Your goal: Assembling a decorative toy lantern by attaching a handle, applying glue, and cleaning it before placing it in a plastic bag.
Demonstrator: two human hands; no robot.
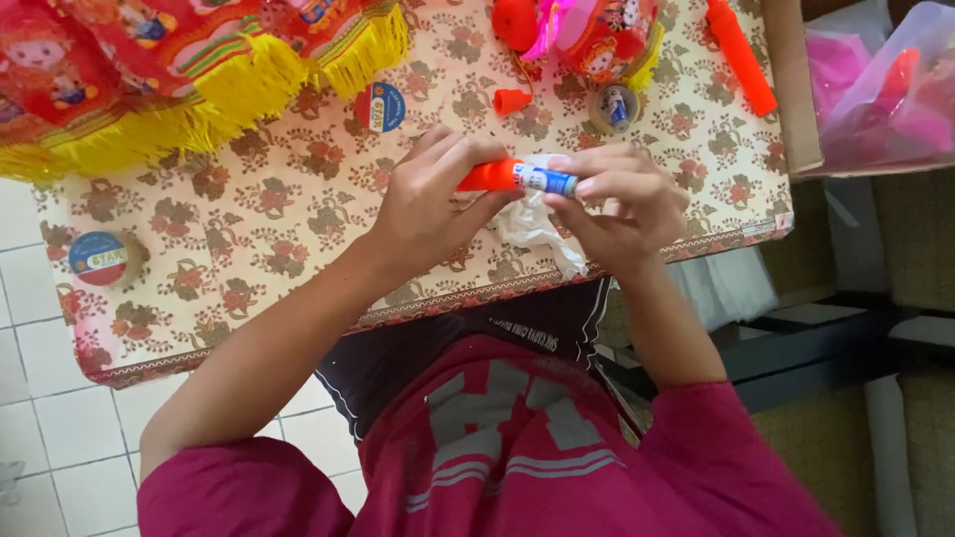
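Plastic, paper and print

Glossy orange plastic tube (pixel 517 177) – crumpled white wrap (pixel 532 227) beneath – matt, flower-printed board (pixel 249 199), fringed yellow paper (pixel 229 94).

Soft, even daylight fills the view; colours are bright and saturated. Shadows are faint, with a weak one under the hands towards 6 o'clock. Slight blur softens everything, most at 3 o'clock, where the darkest area lies.
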